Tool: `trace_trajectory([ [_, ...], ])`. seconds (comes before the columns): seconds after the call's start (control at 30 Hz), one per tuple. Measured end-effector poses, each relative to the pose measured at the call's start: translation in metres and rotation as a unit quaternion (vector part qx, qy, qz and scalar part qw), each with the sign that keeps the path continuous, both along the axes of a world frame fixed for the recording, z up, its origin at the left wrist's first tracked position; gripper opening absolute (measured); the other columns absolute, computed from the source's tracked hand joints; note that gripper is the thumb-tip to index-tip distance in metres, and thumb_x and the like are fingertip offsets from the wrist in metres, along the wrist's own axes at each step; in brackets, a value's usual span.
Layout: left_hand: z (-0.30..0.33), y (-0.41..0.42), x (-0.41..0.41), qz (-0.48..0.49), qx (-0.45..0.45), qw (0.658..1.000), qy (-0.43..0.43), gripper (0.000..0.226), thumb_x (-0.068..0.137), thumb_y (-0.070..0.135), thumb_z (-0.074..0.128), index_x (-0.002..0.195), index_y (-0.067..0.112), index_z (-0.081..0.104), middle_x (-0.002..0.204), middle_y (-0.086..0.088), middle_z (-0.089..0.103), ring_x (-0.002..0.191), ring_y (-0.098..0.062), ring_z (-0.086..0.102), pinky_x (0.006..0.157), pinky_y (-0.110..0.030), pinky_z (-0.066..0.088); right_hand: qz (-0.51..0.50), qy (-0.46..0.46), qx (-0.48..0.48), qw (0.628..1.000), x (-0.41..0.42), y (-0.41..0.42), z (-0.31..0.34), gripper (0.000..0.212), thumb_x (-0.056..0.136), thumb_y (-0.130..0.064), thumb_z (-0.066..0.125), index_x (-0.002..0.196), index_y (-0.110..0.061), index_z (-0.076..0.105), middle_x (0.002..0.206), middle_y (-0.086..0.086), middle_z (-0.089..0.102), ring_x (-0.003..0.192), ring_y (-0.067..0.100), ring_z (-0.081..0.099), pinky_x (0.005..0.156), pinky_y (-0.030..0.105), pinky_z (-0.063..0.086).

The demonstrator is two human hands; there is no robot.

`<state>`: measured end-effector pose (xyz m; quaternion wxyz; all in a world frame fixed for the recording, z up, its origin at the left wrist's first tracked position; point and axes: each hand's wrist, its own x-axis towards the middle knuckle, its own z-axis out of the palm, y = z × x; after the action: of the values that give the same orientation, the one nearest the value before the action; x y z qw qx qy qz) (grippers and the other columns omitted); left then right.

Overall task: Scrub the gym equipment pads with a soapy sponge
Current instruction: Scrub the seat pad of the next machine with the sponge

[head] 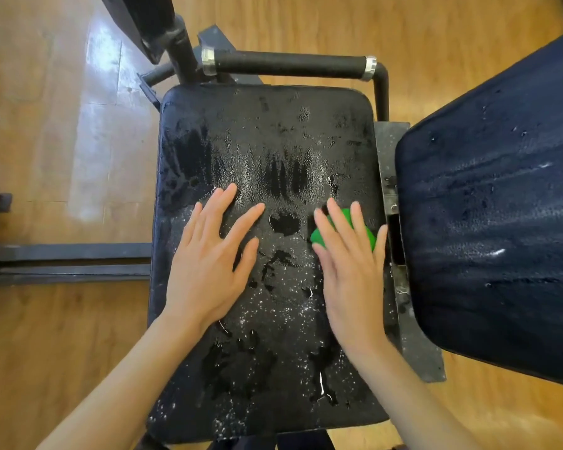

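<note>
A black seat pad (273, 131) fills the middle of the view, wet and speckled with white suds. My left hand (208, 258) lies flat on its left half with straight, spread fingers. My right hand (348, 264) presses a green sponge (346, 219) down on the pad's right side with straight fingers; most of the sponge is hidden under them. A second dark blue pad (501, 206) slopes up at the right, also wet and streaked.
A black handle bar (290, 64) with metal collars runs across behind the seat pad. A grey metal bracket (413, 336) lies between the two pads. A dark frame rail (65, 263) reaches left over the wooden floor (46, 125).
</note>
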<state>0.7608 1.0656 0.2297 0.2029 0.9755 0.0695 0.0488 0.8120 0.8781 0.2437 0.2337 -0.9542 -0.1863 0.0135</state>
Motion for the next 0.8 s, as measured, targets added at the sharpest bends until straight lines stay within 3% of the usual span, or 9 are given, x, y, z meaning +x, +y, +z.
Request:
trace_trajectory([
  [0.13, 0.001, 0.001, 0.001, -0.001, 0.003, 1.000, 0.001, 0.048, 0.103, 0.037, 0.035, 0.147, 0.022, 0.046, 0.158, -0.011, 0.030, 0.149, -0.028, 0.024, 0.124, -0.041, 0.012, 0.079, -0.002, -0.005, 0.997, 0.016, -0.002, 0.002, 0.046, 0.097, -0.020, 0.050, 0.142, -0.017, 0.046, 0.151, -0.002, 0.039, 0.146, 0.020, 0.022, 0.119, 0.053, 0.015],
  [0.23, 0.000, 0.000, 0.000, 0.002, 0.006, 1.000, 0.001, 0.047, 0.103, 0.036, 0.035, 0.147, 0.022, 0.046, 0.158, -0.011, 0.031, 0.149, -0.028, 0.024, 0.124, -0.041, 0.013, 0.016, -0.003, 0.030, 0.999, 0.064, 0.029, 0.000, 0.043, 0.099, -0.022, 0.051, 0.141, -0.015, 0.048, 0.149, 0.001, 0.043, 0.144, 0.023, 0.027, 0.121, 0.045, 0.011],
  [0.3, -0.001, 0.000, 0.000, 0.000, 0.006, 1.000, -0.001, 0.047, 0.103, 0.035, 0.036, 0.147, 0.022, 0.046, 0.158, -0.011, 0.031, 0.149, -0.028, 0.024, 0.124, -0.041, 0.013, -0.015, 0.008, 0.061, 0.998, 0.049, 0.032, -0.001, 0.041, 0.098, -0.020, 0.052, 0.139, -0.017, 0.050, 0.149, 0.000, 0.042, 0.144, 0.022, 0.026, 0.121, 0.043, 0.010],
  [0.4, -0.001, 0.001, -0.001, 0.001, 0.004, 1.000, 0.000, 0.048, 0.103, 0.036, 0.035, 0.147, 0.022, 0.046, 0.158, -0.011, 0.030, 0.149, -0.028, 0.025, 0.124, -0.041, 0.013, 0.041, 0.023, 0.059, 0.997, -0.014, 0.006, 0.000, 0.042, 0.097, -0.019, 0.052, 0.139, -0.017, 0.050, 0.151, -0.003, 0.038, 0.147, 0.018, 0.022, 0.121, 0.045, 0.009],
  [0.5, 0.001, 0.001, 0.000, 0.001, 0.003, 1.000, 0.005, 0.048, 0.103, 0.036, 0.034, 0.147, 0.022, 0.046, 0.158, -0.011, 0.030, 0.149, -0.028, 0.025, 0.124, -0.040, 0.013, 0.109, -0.004, 0.026, 0.994, 0.004, 0.004, -0.002, 0.042, 0.093, -0.019, 0.056, 0.135, -0.013, 0.054, 0.148, 0.001, 0.044, 0.144, 0.021, 0.028, 0.121, 0.047, 0.011],
  [0.63, -0.001, 0.001, -0.001, 0.005, 0.008, 1.000, 0.006, 0.047, 0.104, 0.036, 0.035, 0.147, 0.023, 0.046, 0.158, -0.010, 0.030, 0.149, -0.027, 0.024, 0.124, -0.041, 0.014, 0.019, -0.018, 0.013, 1.000, 0.063, 0.049, -0.004, 0.040, 0.097, -0.023, 0.052, 0.136, -0.015, 0.053, 0.148, 0.001, 0.045, 0.144, 0.024, 0.028, 0.120, 0.047, 0.003],
  [0.7, -0.002, 0.001, -0.001, 0.004, 0.004, 1.000, 0.003, 0.047, 0.104, 0.036, 0.035, 0.147, 0.023, 0.046, 0.158, -0.010, 0.030, 0.149, -0.027, 0.024, 0.124, -0.042, 0.014, 0.020, 0.001, 0.022, 1.000, 0.036, 0.043, -0.002, 0.042, 0.099, -0.024, 0.047, 0.140, -0.017, 0.049, 0.152, -0.002, 0.039, 0.147, 0.020, 0.021, 0.121, 0.047, 0.004],
  [0.8, -0.001, 0.001, -0.002, 0.005, -0.003, 1.000, 0.002, 0.047, 0.103, 0.037, 0.034, 0.147, 0.023, 0.046, 0.159, -0.010, 0.030, 0.149, -0.027, 0.024, 0.123, -0.041, 0.015, 0.099, 0.014, 0.007, 0.995, -0.027, 0.009, 0.005, 0.045, 0.096, -0.020, 0.050, 0.141, -0.015, 0.048, 0.153, -0.002, 0.037, 0.147, 0.018, 0.020, 0.120, 0.049, 0.012],
])
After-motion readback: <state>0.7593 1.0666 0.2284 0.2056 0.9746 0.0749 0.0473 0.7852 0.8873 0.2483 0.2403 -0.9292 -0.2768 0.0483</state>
